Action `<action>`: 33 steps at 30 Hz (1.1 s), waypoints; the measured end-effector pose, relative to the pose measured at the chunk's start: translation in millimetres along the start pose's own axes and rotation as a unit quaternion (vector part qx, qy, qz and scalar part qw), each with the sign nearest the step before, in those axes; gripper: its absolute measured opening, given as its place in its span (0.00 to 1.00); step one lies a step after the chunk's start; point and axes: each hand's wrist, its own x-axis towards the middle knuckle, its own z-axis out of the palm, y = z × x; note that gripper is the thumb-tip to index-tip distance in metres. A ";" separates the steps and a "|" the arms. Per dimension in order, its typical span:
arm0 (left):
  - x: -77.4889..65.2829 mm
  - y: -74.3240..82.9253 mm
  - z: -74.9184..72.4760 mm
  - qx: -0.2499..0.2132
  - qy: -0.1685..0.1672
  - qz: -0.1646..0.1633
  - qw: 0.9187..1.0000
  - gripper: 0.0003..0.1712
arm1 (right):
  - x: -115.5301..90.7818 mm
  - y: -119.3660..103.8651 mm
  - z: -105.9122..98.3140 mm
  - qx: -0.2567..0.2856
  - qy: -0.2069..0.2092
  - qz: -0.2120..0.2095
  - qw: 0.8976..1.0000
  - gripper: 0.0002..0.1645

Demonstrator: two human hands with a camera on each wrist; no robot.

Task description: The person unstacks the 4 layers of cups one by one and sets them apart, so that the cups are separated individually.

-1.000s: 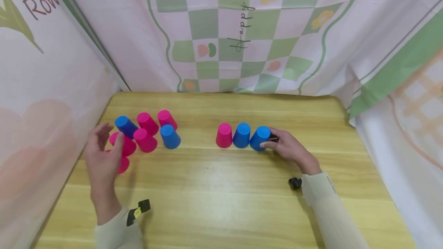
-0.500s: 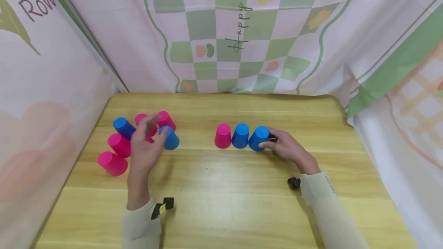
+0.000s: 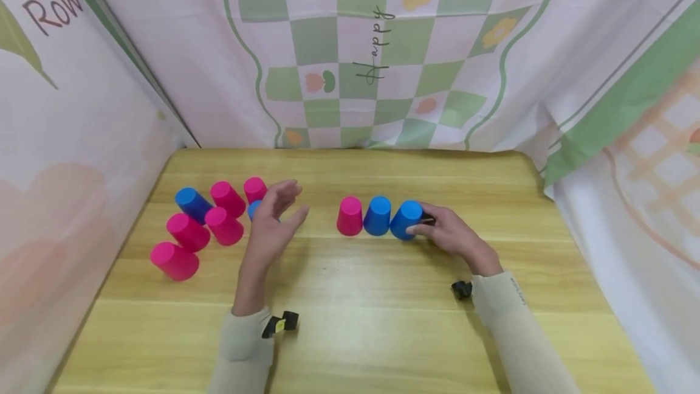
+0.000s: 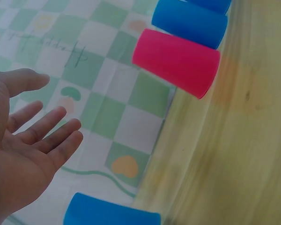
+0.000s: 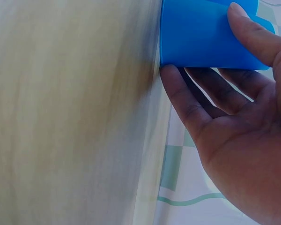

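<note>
Toward the right of the table, a pink cup (image 3: 349, 216), a blue cup (image 3: 377, 216) and another blue cup (image 3: 406, 219) stand upside down in a row. My right hand (image 3: 456, 230) holds the row's rightmost blue cup; in the right wrist view the thumb lies on its side (image 5: 196, 35) and the fingers are behind it. My left hand (image 3: 273, 224) is empty, fingers spread and loosely bent, between the row and the left group. Behind it, a blue cup (image 3: 253, 210) is partly hidden. The left wrist view shows the row's pink cup (image 4: 177, 63) beyond the fingers.
The left group has several upside-down cups, among them a blue cup (image 3: 193, 204) and pink cups, the nearest pink cup (image 3: 175, 261) by the table's left edge. A patterned curtain (image 3: 366, 102) hangs along the far edge of the wooden table (image 3: 355, 333).
My left hand has moved rightward from over the left cups, past several of them, to the group's right side, still empty. The right hand stays at its blue cup; the cups stand as before.
</note>
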 end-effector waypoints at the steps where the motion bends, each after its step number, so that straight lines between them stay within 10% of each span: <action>1: 0.6 -0.5 2.3 -0.002 -0.002 -0.002 1.000 0.30 | 0.1 -0.1 0.1 0.000 0.000 0.001 1.000 0.24; 33: 23.8 -28.5 72.2 0.046 -0.139 -0.141 0.979 0.41 | -1.6 -4.0 -0.1 0.005 -0.001 0.006 1.000 0.25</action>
